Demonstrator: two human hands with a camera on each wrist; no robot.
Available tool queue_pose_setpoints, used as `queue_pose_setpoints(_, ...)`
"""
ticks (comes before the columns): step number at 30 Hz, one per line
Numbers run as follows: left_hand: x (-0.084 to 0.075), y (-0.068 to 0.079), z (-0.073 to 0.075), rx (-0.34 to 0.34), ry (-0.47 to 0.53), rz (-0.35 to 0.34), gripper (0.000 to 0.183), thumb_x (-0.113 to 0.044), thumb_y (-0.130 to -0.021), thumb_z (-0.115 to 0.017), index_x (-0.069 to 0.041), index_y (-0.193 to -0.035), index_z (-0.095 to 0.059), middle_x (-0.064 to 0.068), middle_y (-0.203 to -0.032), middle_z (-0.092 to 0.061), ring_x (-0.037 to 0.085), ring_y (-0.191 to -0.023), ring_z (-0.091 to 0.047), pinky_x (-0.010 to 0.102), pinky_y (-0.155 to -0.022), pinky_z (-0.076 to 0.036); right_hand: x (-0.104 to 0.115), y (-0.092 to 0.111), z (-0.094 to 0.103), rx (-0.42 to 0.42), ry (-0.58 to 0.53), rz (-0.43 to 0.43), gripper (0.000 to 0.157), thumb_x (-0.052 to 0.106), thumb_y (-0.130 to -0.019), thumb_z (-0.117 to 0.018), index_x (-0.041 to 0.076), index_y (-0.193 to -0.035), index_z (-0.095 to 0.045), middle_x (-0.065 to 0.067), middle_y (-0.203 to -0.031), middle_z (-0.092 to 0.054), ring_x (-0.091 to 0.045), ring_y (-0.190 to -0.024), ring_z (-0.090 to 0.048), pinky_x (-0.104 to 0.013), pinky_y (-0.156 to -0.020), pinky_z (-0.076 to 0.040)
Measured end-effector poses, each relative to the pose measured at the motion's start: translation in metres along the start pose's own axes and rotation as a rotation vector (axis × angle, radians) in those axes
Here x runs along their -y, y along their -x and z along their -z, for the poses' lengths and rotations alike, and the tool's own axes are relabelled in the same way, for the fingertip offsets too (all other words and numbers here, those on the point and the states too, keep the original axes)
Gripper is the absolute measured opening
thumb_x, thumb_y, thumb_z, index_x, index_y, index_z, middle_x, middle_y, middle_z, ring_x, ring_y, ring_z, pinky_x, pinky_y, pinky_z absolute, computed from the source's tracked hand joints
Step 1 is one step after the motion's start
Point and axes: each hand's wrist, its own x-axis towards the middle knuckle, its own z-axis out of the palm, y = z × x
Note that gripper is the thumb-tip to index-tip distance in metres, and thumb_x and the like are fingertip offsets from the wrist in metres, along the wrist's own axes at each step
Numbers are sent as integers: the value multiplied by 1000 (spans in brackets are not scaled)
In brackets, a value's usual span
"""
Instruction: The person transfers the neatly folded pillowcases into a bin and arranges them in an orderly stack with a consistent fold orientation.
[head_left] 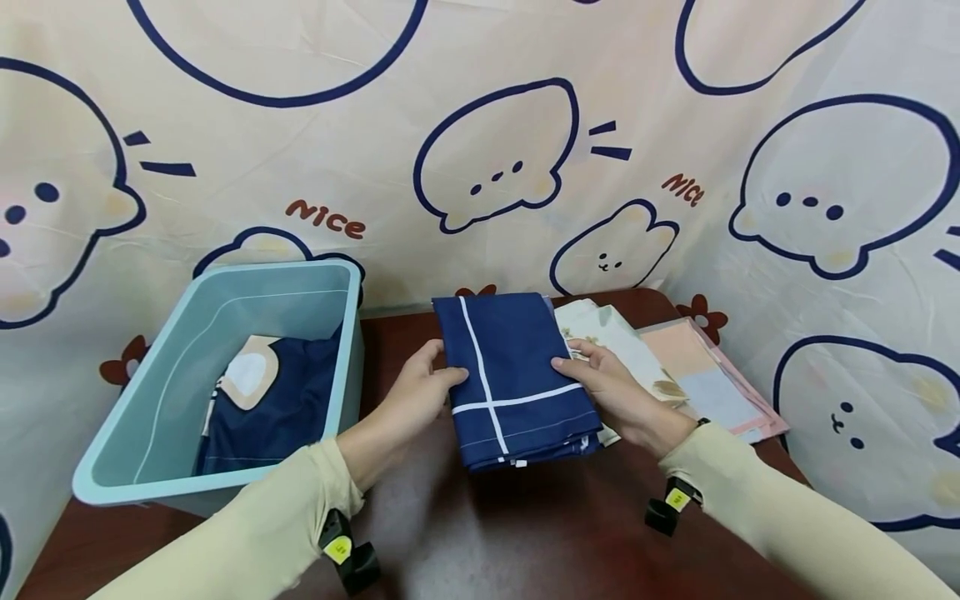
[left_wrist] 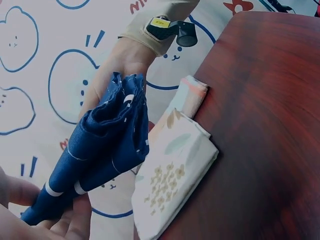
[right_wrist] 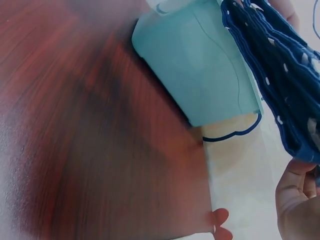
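A folded navy cloth (head_left: 517, 358) with white crossing stripes hangs over the table between both hands. My left hand (head_left: 416, 387) pinches its left side, thumb on the top face and fingers underneath. On the opposite side, my right hand (head_left: 618, 387) grips the edge with the thumb on top. Several stacked layers show along the cloth's near edge, and the left wrist view shows the folded bundle (left_wrist: 100, 135) end-on. In the right wrist view, layered edges of the navy cloth (right_wrist: 275, 75) show white marks.
A light-blue plastic bin (head_left: 348, 350) stands at the left, with navy fabric (head_left: 300, 400) bearing a white and beige patch inside. Right of the held cloth lie a folded white floral cloth (head_left: 622, 342) and a peach-and-grey folded cloth (head_left: 712, 375) on the dark red table (head_left: 525, 533). A printed curtain (head_left: 480, 50) hangs behind.
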Motion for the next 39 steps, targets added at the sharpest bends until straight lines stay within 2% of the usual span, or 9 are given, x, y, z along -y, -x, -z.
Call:
queue_pose_setpoints(9,-5,11,19,11,-42,1,41,-16,-107,-43,-12,-147,-38,18,-130,-66,24,-105,-72,39,-94,-58,7,-3,-17,33,-11,36,48,24,-104,-56,6,-145,-40,3,-112,-74,-11,-96,-74,-30,-82,-60)
queue_pose_setpoints(15,-8,16,34,19,-89,-31,42,-16,-107,-43,-10,-148,-38,18,-132,-65,22,-106,-72,38,-95,-57,13,-7,-27,38,-9,66,46,21,-104,-56,4,-144,-41,2,-110,-74,-11,-94,-73,-28,-81,-60)
queue_pose_setpoints(23,-12,19,52,32,-121,-19,47,-19,-108,-44,-9,-152,-33,19,-134,-65,21,-106,-72,39,-97,-57,16,-11,-41,54,-9,87,40,18,-104,-55,2,-139,-45,2,-107,-74,-10,-93,-73,-26,-82,-59)
queue_pose_setpoints(30,-14,22,69,53,-138,-37,52,-21,-108,-46,-8,-154,-28,20,-134,-65,17,-103,-73,31,-89,-58,21,-15,-52,87,-9,87,41,20,-104,-55,4,-141,-45,-6,-119,-73,-12,-98,-73,-30,-85,-60)
queue_pose_setpoints(39,-13,20,88,58,-200,-40,61,-25,-108,-47,-6,-158,-20,23,-137,-63,16,-104,-72,33,-91,-58,25,-21,-68,83,9,87,36,21,-104,-55,5,-136,-48,-13,-121,-73,-13,-92,-74,-32,-84,-61)
